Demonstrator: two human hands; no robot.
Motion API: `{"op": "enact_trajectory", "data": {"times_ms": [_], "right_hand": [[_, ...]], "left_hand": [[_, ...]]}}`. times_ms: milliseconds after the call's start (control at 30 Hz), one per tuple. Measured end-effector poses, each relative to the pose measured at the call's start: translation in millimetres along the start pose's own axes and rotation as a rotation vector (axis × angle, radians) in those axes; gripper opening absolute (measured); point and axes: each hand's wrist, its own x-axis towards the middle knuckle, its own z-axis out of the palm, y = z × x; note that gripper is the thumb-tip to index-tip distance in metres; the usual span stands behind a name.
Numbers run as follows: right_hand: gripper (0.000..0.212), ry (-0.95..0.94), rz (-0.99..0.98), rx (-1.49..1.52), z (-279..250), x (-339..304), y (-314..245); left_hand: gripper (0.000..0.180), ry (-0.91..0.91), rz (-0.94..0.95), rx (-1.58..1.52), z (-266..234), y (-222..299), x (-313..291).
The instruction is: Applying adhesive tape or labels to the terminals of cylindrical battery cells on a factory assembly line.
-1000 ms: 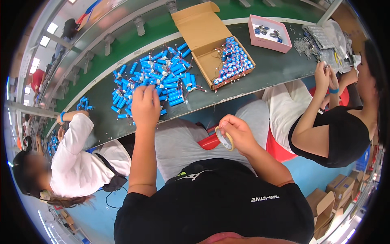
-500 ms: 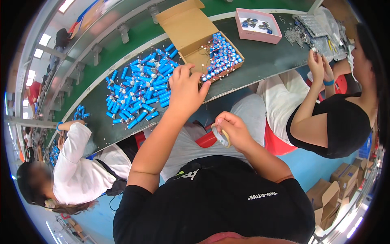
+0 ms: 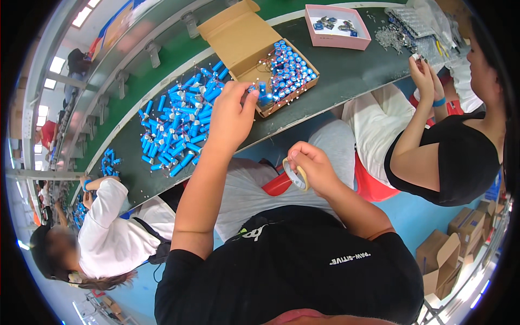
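My left hand (image 3: 232, 111) is at the near left corner of an open cardboard box (image 3: 265, 112). Its thumb and forefinger are closed on a blue cylindrical battery (image 3: 252, 87), mostly hidden by the fingers. Inside the box, many wired blue batteries (image 3: 292, 67) stand on end, packed toward the right side. Left of the box lies a loose heap of blue batteries (image 3: 176, 122) with white ends and thin wires. My right hand (image 3: 311, 165), low in front of my body, grips a roll of yellowish tape (image 3: 296, 174).
A pink box (image 3: 338, 42) with small blue and metal parts stands at the back right, beside scattered small pieces (image 3: 391, 38) and bubble wrap (image 3: 414, 24). Co-workers sit on both sides: a white sleeve (image 3: 111, 197) at left, a person's hands (image 3: 423, 76) at right.
My left hand has shifted slightly left at the box's corner, and its spread fingers have drawn together. Blue batteries now show beside the fingertips. My right hand still holds the tape.
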Motion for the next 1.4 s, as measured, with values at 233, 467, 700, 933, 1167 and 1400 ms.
{"op": "enact_trajectory", "data": {"times_ms": [233, 467, 700, 933, 1167, 1400], "right_hand": [[0.014, 0.06, -0.02, 0.028, -6, 2, 5], [0.014, 0.071, -0.025, 0.054, -10, 2, 3], [0.014, 0.07, -0.028, 0.044, -12, 4, 0], [0.01, 0.028, -0.238, -0.121, -4, 19, -21], [0.022, 0.024, -0.27, -0.085, 19, 44, -31], [0.025, -0.063, 0.052, -0.019, 28, 54, -33]], "left_hand": [[0.023, 0.002, -0.298, -0.346, 8, 4, 8], [0.029, -0.029, -0.342, -0.673, 8, -10, 11], [0.042, -0.015, -0.288, -0.471, 11, -14, 11], [0.041, -0.211, -0.288, -0.818, 0, -23, 10], [0.042, -0.339, -0.279, -0.878, -4, -19, 5], [0.033, -0.466, -0.181, -0.821, -2, -24, 1]]}}
